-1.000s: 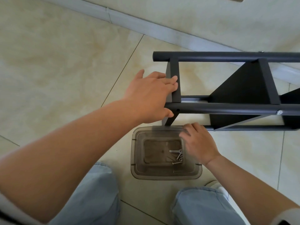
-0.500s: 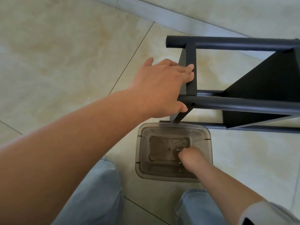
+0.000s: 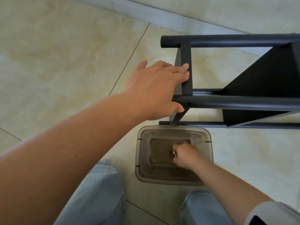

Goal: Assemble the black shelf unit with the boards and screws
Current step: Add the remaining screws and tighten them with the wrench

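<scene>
The black shelf unit (image 3: 240, 103) lies on its side on the tiled floor, its round tubes running left to right and a black board (image 3: 266, 78) fixed between them at the right. My left hand (image 3: 155, 90) rests on the unit's left end, fingers laid flat over the end board (image 3: 186, 75) and thumb under the near tube beside an empty screw hole (image 3: 189, 104). My right hand (image 3: 186, 155) is down inside a smoky clear plastic bin (image 3: 141, 153), fingers curled, pinching a silver screw (image 3: 174, 152).
The bin stands on the floor just in front of the shelf unit, between my knees in light blue jeans (image 3: 97, 197). A pale baseboard (image 3: 146, 15) and wall run behind the unit. Bare tiles spread to the left.
My right hand dropped from the bin's rim into the bin and closed on a screw. My left hand has kept its place on the shelf's end. The view shifted slightly.
</scene>
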